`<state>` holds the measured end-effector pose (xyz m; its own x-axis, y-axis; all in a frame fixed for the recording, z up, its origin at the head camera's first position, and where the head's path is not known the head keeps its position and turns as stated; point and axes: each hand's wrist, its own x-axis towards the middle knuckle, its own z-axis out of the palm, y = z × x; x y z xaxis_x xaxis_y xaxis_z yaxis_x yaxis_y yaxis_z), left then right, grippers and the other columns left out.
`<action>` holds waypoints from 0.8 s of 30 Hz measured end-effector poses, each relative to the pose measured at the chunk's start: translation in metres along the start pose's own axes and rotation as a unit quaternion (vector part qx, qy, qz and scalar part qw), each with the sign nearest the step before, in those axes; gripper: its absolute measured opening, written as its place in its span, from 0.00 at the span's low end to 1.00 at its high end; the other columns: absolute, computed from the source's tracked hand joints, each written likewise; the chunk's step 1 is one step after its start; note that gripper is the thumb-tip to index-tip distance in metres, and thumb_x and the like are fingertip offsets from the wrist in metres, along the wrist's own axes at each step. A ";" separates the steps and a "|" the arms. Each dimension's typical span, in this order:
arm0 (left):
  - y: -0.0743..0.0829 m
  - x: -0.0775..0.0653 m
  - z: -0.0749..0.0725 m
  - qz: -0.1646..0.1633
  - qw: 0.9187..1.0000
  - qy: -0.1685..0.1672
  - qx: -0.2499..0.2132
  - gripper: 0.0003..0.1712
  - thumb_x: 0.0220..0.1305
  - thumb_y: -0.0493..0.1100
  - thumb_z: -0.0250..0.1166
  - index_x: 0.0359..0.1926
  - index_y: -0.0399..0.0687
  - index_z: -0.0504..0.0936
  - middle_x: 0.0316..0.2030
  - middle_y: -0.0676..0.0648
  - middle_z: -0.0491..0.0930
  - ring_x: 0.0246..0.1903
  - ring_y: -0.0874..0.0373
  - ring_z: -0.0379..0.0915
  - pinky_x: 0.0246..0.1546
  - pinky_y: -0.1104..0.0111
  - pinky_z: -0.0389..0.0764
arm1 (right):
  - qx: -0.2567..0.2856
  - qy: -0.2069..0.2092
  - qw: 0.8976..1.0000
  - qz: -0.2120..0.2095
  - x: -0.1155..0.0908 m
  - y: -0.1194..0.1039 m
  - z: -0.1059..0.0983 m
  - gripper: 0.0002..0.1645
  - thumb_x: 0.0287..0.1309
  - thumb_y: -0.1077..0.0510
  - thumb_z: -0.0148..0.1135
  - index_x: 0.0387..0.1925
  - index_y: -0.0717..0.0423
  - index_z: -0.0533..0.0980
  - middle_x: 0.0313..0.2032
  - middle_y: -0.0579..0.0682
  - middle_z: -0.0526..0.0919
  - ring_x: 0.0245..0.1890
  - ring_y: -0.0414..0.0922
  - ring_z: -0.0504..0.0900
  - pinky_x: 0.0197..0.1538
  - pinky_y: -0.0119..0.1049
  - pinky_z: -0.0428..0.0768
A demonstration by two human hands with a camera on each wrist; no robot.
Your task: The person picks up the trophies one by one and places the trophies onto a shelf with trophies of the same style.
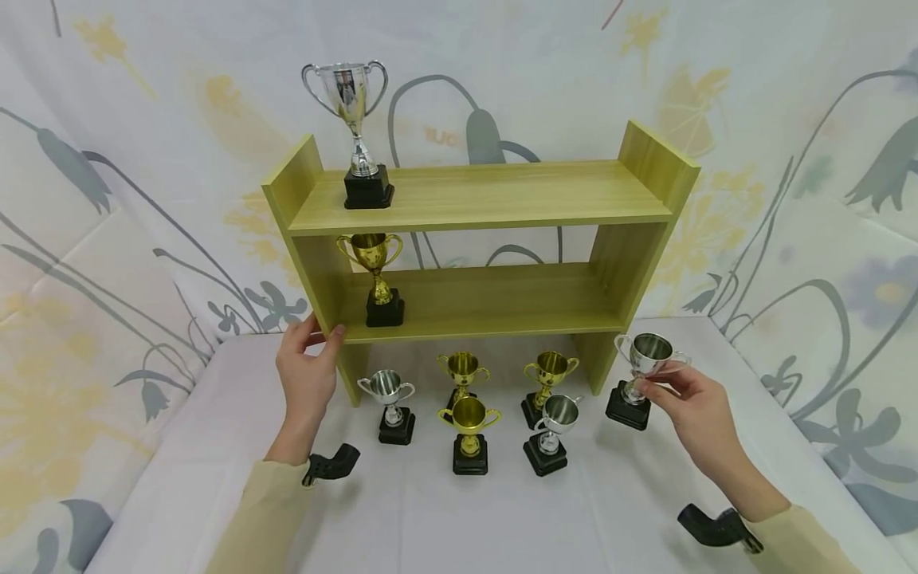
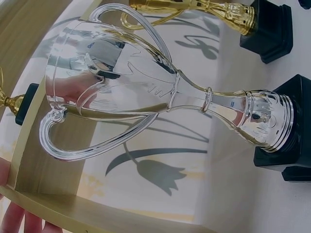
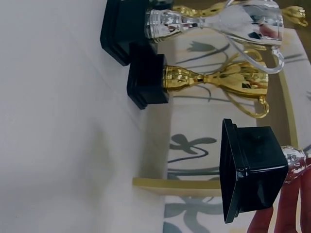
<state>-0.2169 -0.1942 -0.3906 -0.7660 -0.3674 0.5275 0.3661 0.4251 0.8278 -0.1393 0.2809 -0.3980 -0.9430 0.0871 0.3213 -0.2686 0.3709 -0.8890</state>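
Note:
At the left end of the wooden shelf [image 1: 459, 323], my left hand [image 1: 307, 381] grips the side panel, thumb on its front edge and fingers behind. My right hand [image 1: 692, 410] pinches a small silver trophy cup [image 1: 649, 355] by its stem, right of the shelf. Its black base [image 3: 257, 167] hangs above the white cloth, slightly tilted. A large silver trophy [image 1: 351, 104] stands at the left of the top board, and a gold trophy [image 1: 373, 255] stands below it on the middle board. In the left wrist view, a silver trophy [image 2: 116, 68] fills the foreground.
Under and before the shelf stand a silver trophy [image 1: 387, 388] at left, two gold trophies [image 1: 463, 367] [image 1: 551, 368] behind, another gold trophy [image 1: 469, 418] in front, and a silver trophy [image 1: 559, 414] at right. Patterned cloth [image 1: 789, 159] hangs behind the white-covered table [image 1: 445, 526].

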 end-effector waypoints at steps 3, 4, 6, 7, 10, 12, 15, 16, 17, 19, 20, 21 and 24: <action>0.001 0.000 0.000 0.000 1.000 -0.001 0.001 0.22 0.64 0.36 0.68 0.60 0.40 0.81 0.41 0.41 0.76 0.39 0.60 0.72 0.33 0.80 0.74 | 0.007 0.000 1.000 -0.004 0.000 -0.003 -0.001 0.07 0.60 0.69 0.65 0.40 0.70 0.77 0.36 0.36 0.85 0.40 0.30 0.83 0.42 0.22 0.79; 0.001 0.000 0.000 0.000 1.000 -0.001 0.003 0.22 0.64 0.36 0.68 0.60 0.40 0.81 0.41 0.41 0.76 0.39 0.60 0.72 0.33 0.79 0.74 | 0.011 -0.001 1.000 -0.005 0.000 -0.003 -0.002 0.07 0.60 0.70 0.65 0.40 0.70 0.77 0.36 0.36 0.85 0.40 0.31 0.83 0.42 0.22 0.79; 0.000 0.000 0.000 -0.001 1.000 -0.002 0.006 0.23 0.64 0.36 0.67 0.60 0.40 0.81 0.41 0.41 0.76 0.40 0.60 0.72 0.33 0.79 0.75 | 0.015 -0.003 1.000 -0.006 0.000 -0.005 -0.002 0.07 0.61 0.70 0.65 0.40 0.71 0.76 0.36 0.37 0.86 0.40 0.31 0.83 0.42 0.22 0.79; 0.000 0.000 0.000 -0.001 1.000 -0.002 0.007 0.23 0.64 0.36 0.67 0.60 0.40 0.81 0.41 0.41 0.76 0.40 0.60 0.72 0.33 0.79 0.75 | 0.015 -0.004 1.000 -0.007 0.000 -0.006 -0.002 0.07 0.61 0.70 0.65 0.39 0.71 0.76 0.36 0.37 0.86 0.40 0.31 0.83 0.42 0.22 0.79; 0.000 0.000 0.000 -0.002 1.000 -0.002 0.010 0.23 0.64 0.36 0.67 0.60 0.41 0.81 0.42 0.41 0.76 0.40 0.60 0.72 0.33 0.79 0.75 | 0.010 -0.007 1.000 -0.006 0.000 -0.010 -0.003 0.08 0.61 0.70 0.64 0.39 0.72 0.75 0.37 0.37 0.86 0.40 0.31 0.83 0.42 0.22 0.79; 0.000 -0.001 0.001 -0.003 1.000 -0.002 0.008 0.23 0.64 0.36 0.67 0.60 0.41 0.81 0.42 0.41 0.76 0.40 0.60 0.72 0.33 0.80 0.75 | 0.000 -0.007 1.000 -0.007 -0.001 -0.012 -0.004 0.08 0.61 0.70 0.64 0.39 0.72 0.75 0.37 0.37 0.85 0.40 0.31 0.83 0.42 0.22 0.79; 0.000 -0.001 0.001 -0.005 1.000 -0.002 0.007 0.23 0.64 0.37 0.67 0.60 0.41 0.81 0.42 0.42 0.76 0.40 0.60 0.72 0.33 0.80 0.75 | 0.003 -0.008 1.000 -0.007 -0.001 -0.014 -0.005 0.08 0.61 0.71 0.64 0.40 0.72 0.75 0.37 0.37 0.84 0.40 0.31 0.84 0.42 0.23 0.80; 0.000 -0.001 0.001 -0.006 1.000 -0.001 0.007 0.23 0.64 0.37 0.68 0.60 0.41 0.81 0.42 0.42 0.77 0.40 0.60 0.72 0.33 0.80 0.74 | 0.002 -0.009 1.000 -0.009 -0.001 -0.015 -0.005 0.07 0.61 0.71 0.64 0.40 0.71 0.75 0.37 0.37 0.84 0.40 0.31 0.84 0.42 0.23 0.80; 0.000 -0.001 0.001 -0.006 1.000 0.000 0.008 0.23 0.64 0.36 0.68 0.60 0.41 0.81 0.42 0.42 0.77 0.40 0.60 0.72 0.33 0.79 0.74 | 0.003 -0.009 1.000 -0.010 -0.001 -0.016 -0.006 0.07 0.61 0.71 0.64 0.40 0.71 0.75 0.37 0.38 0.84 0.40 0.31 0.84 0.42 0.23 0.80; 0.000 -0.002 0.000 -0.005 1.000 0.002 0.009 0.23 0.64 0.36 0.67 0.60 0.41 0.81 0.42 0.42 0.77 0.40 0.61 0.72 0.33 0.79 0.74 | 0.004 -0.010 1.000 -0.012 -0.001 -0.017 -0.006 0.07 0.61 0.71 0.64 0.40 0.71 0.75 0.38 0.38 0.83 0.41 0.31 0.84 0.43 0.23 0.79; -0.001 -0.001 0.000 -0.004 1.000 0.003 0.009 0.23 0.64 0.36 0.67 0.60 0.41 0.81 0.42 0.42 0.77 0.40 0.61 0.72 0.33 0.79 0.74 | 0.002 -0.011 1.000 -0.013 -0.001 -0.017 -0.006 0.07 0.61 0.71 0.64 0.40 0.70 0.75 0.38 0.38 0.83 0.41 0.31 0.84 0.43 0.23 0.79; 0.000 -0.001 0.000 -0.003 1.000 0.004 0.009 0.23 0.64 0.36 0.67 0.60 0.41 0.81 0.42 0.42 0.77 0.40 0.61 0.72 0.33 0.79 0.74 | 0.000 -0.012 1.000 -0.013 -0.001 -0.018 -0.006 0.07 0.61 0.71 0.64 0.40 0.70 0.75 0.38 0.38 0.83 0.41 0.31 0.84 0.43 0.23 0.79; 0.000 -0.001 0.000 -0.002 1.000 0.004 0.006 0.23 0.64 0.36 0.67 0.60 0.41 0.81 0.41 0.42 0.77 0.39 0.62 0.72 0.32 0.79 0.74 | -0.002 -0.015 1.000 -0.013 0.001 -0.018 -0.006 0.08 0.61 0.71 0.63 0.41 0.71 0.75 0.38 0.39 0.83 0.41 0.31 0.84 0.43 0.23 0.80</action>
<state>-0.2166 -0.1937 -0.3912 -0.7631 -0.3756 0.5259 0.3569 0.4334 0.8275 -0.1341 0.2801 -0.3798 -0.9410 0.0496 0.3349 -0.2930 0.3761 -0.8791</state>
